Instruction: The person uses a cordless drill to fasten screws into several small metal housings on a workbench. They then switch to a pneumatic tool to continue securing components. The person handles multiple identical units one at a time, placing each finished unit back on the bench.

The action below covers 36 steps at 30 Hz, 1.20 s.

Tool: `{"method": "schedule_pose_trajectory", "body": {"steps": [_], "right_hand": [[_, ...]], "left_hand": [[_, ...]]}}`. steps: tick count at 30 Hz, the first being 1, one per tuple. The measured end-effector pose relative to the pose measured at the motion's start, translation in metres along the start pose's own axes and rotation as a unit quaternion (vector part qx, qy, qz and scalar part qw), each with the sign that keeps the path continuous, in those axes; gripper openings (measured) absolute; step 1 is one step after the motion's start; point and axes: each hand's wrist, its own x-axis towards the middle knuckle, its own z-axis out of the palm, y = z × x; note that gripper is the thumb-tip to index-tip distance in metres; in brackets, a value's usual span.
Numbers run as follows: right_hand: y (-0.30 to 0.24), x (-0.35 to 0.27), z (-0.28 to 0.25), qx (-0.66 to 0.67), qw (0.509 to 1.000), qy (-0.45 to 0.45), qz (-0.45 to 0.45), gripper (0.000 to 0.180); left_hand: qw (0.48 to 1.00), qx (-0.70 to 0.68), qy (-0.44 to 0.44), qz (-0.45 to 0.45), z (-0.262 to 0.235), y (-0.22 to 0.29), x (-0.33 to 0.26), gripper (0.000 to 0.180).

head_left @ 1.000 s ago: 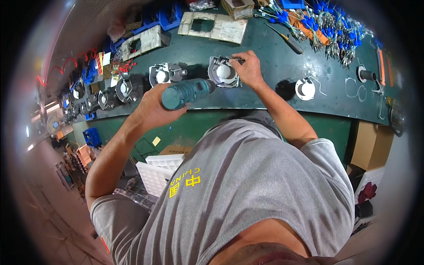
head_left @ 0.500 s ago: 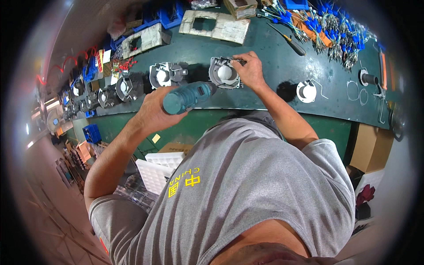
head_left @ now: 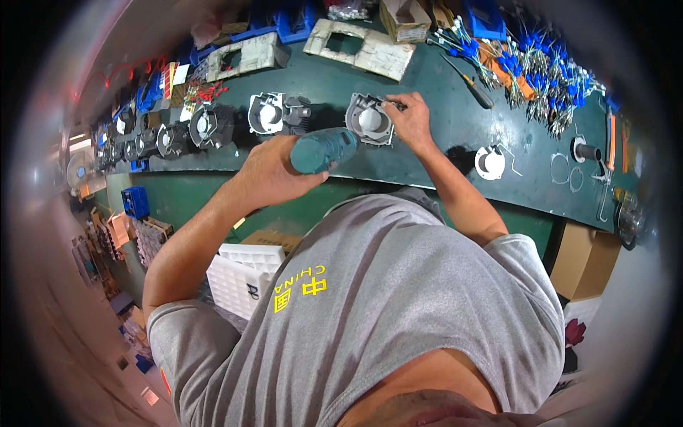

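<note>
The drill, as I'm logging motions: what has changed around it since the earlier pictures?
The drill, in the left hand, has shifted slightly right; the camera view has turned too. Nothing was visibly grasped or let go. The right hand stays at the edge of the metal housing.

L hand [head_left: 274,171] is hiding handle of teal driver [head_left: 321,151], whose tip is looking too dark to tell if it's touching grey housing [head_left: 368,122]; R hand [head_left: 413,124] is covering housing's upper R edge; top edge is cutting off blue bin [head_left: 484,20]; far-L units [head_left: 130,149] are blurring
</note>
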Motion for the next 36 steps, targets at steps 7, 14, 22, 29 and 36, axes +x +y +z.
{"method": "schedule_pose_trajectory", "body": {"steps": [7, 14, 22, 29, 36], "right_hand": [[0.006, 0.009, -0.007, 0.003, 0.994, 0.100, -0.033, 0.028], [-0.009, 0.003, -0.053, 0.498, 0.826, 0.068, 0.256, 0.033], [-0.040, -0.018, -0.060, 0.528, 0.805, -0.026, 0.268, 0.025], [-0.044, -0.017, -0.056, 0.505, 0.809, -0.091, 0.287, 0.022], [-0.054, -0.015, -0.055, 0.510, 0.799, -0.115, 0.298, 0.020]], "left_hand": [[0.962, -0.271, -0.021, 0.024, -0.005, -0.026, -0.015, 0.040], [0.913, -0.389, 0.067, 0.103, 0.035, -0.050, -0.027, 0.043], [0.863, -0.491, 0.090, 0.081, 0.076, -0.070, -0.022, 0.031], [0.837, -0.535, 0.083, 0.084, 0.077, -0.064, -0.020, 0.026], [0.826, -0.551, 0.073, 0.089, 0.079, -0.067, -0.018, 0.024]]}}
